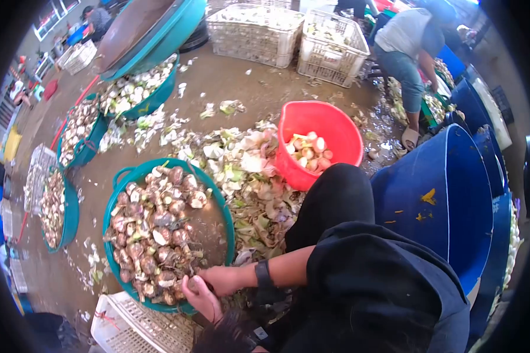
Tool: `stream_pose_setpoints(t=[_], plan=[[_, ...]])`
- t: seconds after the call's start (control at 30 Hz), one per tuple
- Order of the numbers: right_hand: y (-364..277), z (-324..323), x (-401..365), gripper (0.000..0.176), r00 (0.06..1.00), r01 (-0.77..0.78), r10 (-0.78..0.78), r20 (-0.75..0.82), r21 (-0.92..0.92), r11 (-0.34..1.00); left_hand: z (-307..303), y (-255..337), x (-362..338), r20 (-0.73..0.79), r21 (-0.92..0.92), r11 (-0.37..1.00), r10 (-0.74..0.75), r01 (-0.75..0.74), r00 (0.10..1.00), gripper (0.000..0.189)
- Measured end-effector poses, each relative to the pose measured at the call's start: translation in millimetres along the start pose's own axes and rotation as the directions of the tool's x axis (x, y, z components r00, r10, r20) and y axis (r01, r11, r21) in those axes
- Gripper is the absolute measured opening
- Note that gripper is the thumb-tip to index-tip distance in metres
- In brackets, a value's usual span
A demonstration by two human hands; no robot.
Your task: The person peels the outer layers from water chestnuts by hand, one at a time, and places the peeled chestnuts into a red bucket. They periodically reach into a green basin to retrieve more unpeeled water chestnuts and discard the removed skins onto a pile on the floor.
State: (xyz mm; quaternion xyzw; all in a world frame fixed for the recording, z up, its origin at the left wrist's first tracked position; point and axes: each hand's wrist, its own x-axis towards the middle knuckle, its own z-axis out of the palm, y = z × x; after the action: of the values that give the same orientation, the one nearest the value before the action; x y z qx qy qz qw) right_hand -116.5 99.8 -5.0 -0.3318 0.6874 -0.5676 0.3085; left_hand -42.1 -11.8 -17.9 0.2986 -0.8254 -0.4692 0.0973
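1. Left hand [204, 301]: fingers and thumb closed on a small dark bulb [193, 285], mostly hidden between the hands. Long axis can't be read.
2. Right hand [221, 280]: curled in against the left, knuckles up. Fingertips hidden, so can't tell if it grips.
3. Both hands at the near rim of the green basin [230, 226]. Brown bulb pile [153, 235] lies just beyond the fingertips, stretching away from the hands; left fingertips look slightly closer.
4. Bare basin floor sits ahead of the right hand, beside the pile.
5. Red bucket [348, 132], pale trimmed bulbs inside: well apart, beyond the right hand and off to its side; right is the nearer hand.
6. Peelings [259, 215] between basin and bucket. White crate [150, 329] just beside the left hand.
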Motion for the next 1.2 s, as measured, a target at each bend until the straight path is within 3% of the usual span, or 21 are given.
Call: stream_pose_setpoints(t=[0.03,0.07,0.1,0.13,0.2,0.23,0.3,0.43,0.53,0.57,0.6,0.63,0.67,0.7,0.73,0.83,0.93,1.0,1.07,1.13,1.2], plan=[[5,0,-1,0.019,1.0,-0.001,0.001,-0.014,-0.002,1.0,2,11,-3,-0.072,-0.185,0.98,-0.092,0.077,0.993,0.046],[15,2,1,0.017,0.996,0.047,-0.03,0.083,-0.213,0.976,-5,-9,5,0.049,-0.343,0.921,-0.178,0.184,0.983,0.04],[17,1,1,0.015,0.983,0.109,-0.036,0.182,-0.409,0.906,-12,-1,5,0.113,-0.352,0.916,-0.159,0.19,0.981,0.036],[19,0,-4,0.015,0.984,0.104,-0.035,0.172,-0.411,0.906,-18,5,3,0.177,-0.361,0.911,-0.143,0.199,0.974,0.032],[23,0,-13,0.014,0.945,0.326,-0.273,0.179,-0.574,0.751,-16,-7,2,0.234,-0.468,0.822,-0.237,0.323,0.943,0.031],[25,1,-14,0.014,0.946,0.324,-0.272,0.176,-0.575,0.751,-14,-12,1,0.294,-0.56,0.702,-0.328,0.441,0.897,0.031],[23,4,-16,0.019,0.948,0.317,-0.205,0.243,-0.674,0.667,-15,-13,-4,0.334,-0.566,0.654,-0.374,0.502,0.865,0.031],[18,5,-15,0.021,0.962,0.259,-0.128,0.239,-0.67,0.696,-15,-6,-9,0.409,-0.634,0.48,-0.458,0.606,0.79,0.028],[29,5,-6,0.015,0.969,0.209,-0.089,0.229,-0.576,0.79,-16,2,-10,0.422,-0.645,0.437,-0.48,0.626,0.769,0.024],[31,5,-7,0.016,0.973,-0.083,0.132,0.189,-0.247,0.965,-17,0,-10,0.417,-0.649,0.436,-0.481,0.623,0.771,0.024],[29,4,-8,0.017,0.91,-0.378,0.344,0.23,0.121,0.918,-17,-5,-10,0.383,-0.66,0.483,-0.443,0.576,0.811,0.028],[25,7,-10,0.023,0.818,-0.575,0.517,0.253,0.397,0.716,-16,-8,-9,0.35,-0.668,0.526,-0.401,0.526,0.846,0.032],[23,5,-12,0.023,0.817,-0.576,0.517,0.254,0.394,0.716,-14,-12,-10,0.319,-0.676,0.564,-0.358,0.475,0.878,0.036],[19,2,-13,0.024,0.957,-0.227,0.222,0.188,0.006,0.974,-19,1,-12,0.33,-0.677,0.54,-0.385,0.5,0.862,0.038],[16,-2,-14,0.026,0.96,0.2,-0.103,0.258,-0.384,0.902,-21,7,-14,0.33,-0.679,0.537,-0.386,0.5,0.862,0.038],[1,-12,-16,0.021,0.937,0.26,-0.118,0.328,-0.431,0.864,-24,7,-18,0.423,-0.694,0.516,-0.273,0.502,0.864,0.039],[5,-14,-16,0.021,0.954,0.137,-0.065,0.293,-0.231,0.963,-24,3,-20,0.456,-0.671,0.599,-0.133,0.438,0.88,0.042],[11,-7,-15,0.023,0.955,0.059,0.001,0.298,-0.193,0.979,-20,9,-26,0.348,-0.668,0.709,0.03,0.225,0.937,0.045],[14,-5,-17,0.025,0.951,-0.02,0.067,0.302,-0.154,0.988,-18,-2,-21,0.414,-0.69,0.635,-0.048,0.348,0.909,0.047],[-9,-14,-30,0.031,0.849,-0.514,0.439,0.294,0.271,0.814,-16,-5,-18,0.489,-0.69,0.551,-0.121,0.468,0.864,0.049],[6,-13,-33,0.033,0.816,-0.57,0.433,0.381,0.415,0.709,-14,-5,-17,0.414,-0.69,0.65,-0.006,0.318,0.91,0.054]])
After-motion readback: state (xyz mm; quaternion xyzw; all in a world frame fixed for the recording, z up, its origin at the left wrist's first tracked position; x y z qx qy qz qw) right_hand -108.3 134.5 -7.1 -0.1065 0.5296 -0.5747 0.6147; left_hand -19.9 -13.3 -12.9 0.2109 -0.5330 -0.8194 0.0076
